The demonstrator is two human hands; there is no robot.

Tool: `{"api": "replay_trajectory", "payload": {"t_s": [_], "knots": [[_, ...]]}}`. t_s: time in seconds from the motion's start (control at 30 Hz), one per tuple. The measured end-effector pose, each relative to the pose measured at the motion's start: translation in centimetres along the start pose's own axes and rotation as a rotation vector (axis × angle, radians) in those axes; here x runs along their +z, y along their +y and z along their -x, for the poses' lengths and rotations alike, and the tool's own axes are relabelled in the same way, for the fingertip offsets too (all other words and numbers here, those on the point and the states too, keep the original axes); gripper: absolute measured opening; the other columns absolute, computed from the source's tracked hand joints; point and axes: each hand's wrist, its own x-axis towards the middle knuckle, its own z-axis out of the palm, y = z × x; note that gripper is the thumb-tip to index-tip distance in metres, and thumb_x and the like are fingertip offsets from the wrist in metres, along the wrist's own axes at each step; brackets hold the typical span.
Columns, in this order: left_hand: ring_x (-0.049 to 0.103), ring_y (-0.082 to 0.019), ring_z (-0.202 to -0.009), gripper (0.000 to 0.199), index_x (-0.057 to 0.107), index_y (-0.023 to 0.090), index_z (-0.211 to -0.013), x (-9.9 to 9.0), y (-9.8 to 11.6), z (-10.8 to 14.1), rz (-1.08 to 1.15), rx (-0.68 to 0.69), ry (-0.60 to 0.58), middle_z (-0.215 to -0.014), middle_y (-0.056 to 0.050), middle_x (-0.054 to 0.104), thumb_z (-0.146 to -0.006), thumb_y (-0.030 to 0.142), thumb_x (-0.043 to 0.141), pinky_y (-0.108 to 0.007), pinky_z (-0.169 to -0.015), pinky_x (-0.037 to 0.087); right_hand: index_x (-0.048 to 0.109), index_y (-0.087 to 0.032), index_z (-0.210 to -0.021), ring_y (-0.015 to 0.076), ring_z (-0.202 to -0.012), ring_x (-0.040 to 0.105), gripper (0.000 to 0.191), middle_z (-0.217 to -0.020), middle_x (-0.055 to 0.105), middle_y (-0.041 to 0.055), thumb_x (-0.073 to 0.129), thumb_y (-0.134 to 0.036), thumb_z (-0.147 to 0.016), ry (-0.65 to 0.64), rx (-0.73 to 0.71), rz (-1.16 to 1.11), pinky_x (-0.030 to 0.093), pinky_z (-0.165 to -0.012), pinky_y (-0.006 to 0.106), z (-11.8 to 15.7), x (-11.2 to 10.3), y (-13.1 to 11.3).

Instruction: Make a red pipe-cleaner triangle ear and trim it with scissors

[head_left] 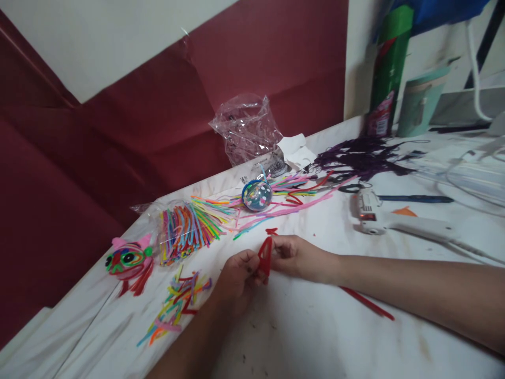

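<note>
Head view: left hand (239,276) and right hand (292,257) pinch a bent red fuzzy stem (269,258) between them, over the table (315,326), well in from its far edge. Nearer that edge: pink-eared figure (128,259), bundle of coloured stems (185,237), shiny round ball (257,196).

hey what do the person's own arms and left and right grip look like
The left arm and right arm are bare, with no sleeve or watch in view. The left grip and right grip are ungloved; whether rings are worn is unclear.
</note>
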Motion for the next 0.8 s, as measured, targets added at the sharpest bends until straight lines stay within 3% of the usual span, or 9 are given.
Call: {"api": "replay_trajectory", "payload": {"t_s": [0.2, 0.37, 0.47, 0.63, 0.8], "knots": [[0.043, -0.008, -0.044, 0.025, 0.052, 0.013, -0.057, -0.4, -0.1, -0.2, -0.024, -0.021, 0.025, -0.047, 0.002, 0.050, -0.068, 0.033, 0.063, -0.022, -0.048, 0.029, 0.056, -0.015, -0.082, 0.0134, -0.070, 0.060, 0.021, -0.075, 0.063, 0.0026, 0.060, -0.034, -0.076, -0.007, -0.048, 0.001, 0.045, -0.066, 0.028, 0.1, 0.3, -0.2], [0.041, -0.007, -0.042, 0.021, 0.050, 0.014, -0.055, -0.3, -0.3, -0.1, 0.017, -0.027, 0.017, -0.046, 0.003, 0.049, -0.067, 0.026, 0.062, -0.023, -0.050, 0.032, 0.059, -0.016, -0.072, 0.0125, -0.065, 0.056, 0.020, -0.072, 0.061, 0.0028, 0.059, -0.035, -0.075, 0.086, -0.065, 0.161, 0.043, -0.061, 0.026, 0.2, 0.0, -0.1], [0.041, -0.007, -0.045, 0.021, 0.052, 0.014, -0.057, -0.6, 0.1, -0.1, -0.096, 0.069, 0.089, -0.049, 0.001, 0.052, -0.069, 0.030, 0.060, -0.022, -0.049, 0.030, 0.058, -0.016, -0.069, 0.0108, -0.061, 0.050, 0.016, -0.069, 0.057, 0.0010, 0.060, -0.032, -0.074, 0.128, -0.058, 0.261, 0.039, -0.056, 0.023, 0.1, -0.6, 0.0], [0.039, -0.008, -0.046, 0.020, 0.056, 0.015, -0.059, -0.8, 0.8, 0.0, -0.454, 0.296, 0.265, -0.048, 0.004, 0.049, -0.070, 0.030, 0.060, -0.022, -0.050, 0.030, 0.055, -0.015, -0.070, 0.0078, -0.053, 0.041, 0.015, -0.060, 0.049, -0.0028, 0.059, -0.030, -0.073, 0.118, 0.068, 0.268, 0.031, -0.048, 0.021, -0.1, -0.8, 0.1], [0.041, -0.010, -0.048, 0.022, 0.056, 0.016, -0.061, -0.5, 0.7, 0.5, -0.555, 0.326, 0.221, -0.049, 0.004, 0.047, -0.070, 0.035, 0.060, -0.022, -0.050, 0.031, 0.057, -0.015, -0.072, 0.0078, -0.051, 0.039, 0.021, -0.061, 0.050, -0.0019, 0.055, -0.035, -0.076, 0.083, 0.069, 0.207, 0.029, -0.047, 0.021, 0.1, -0.1, -0.2]]}}
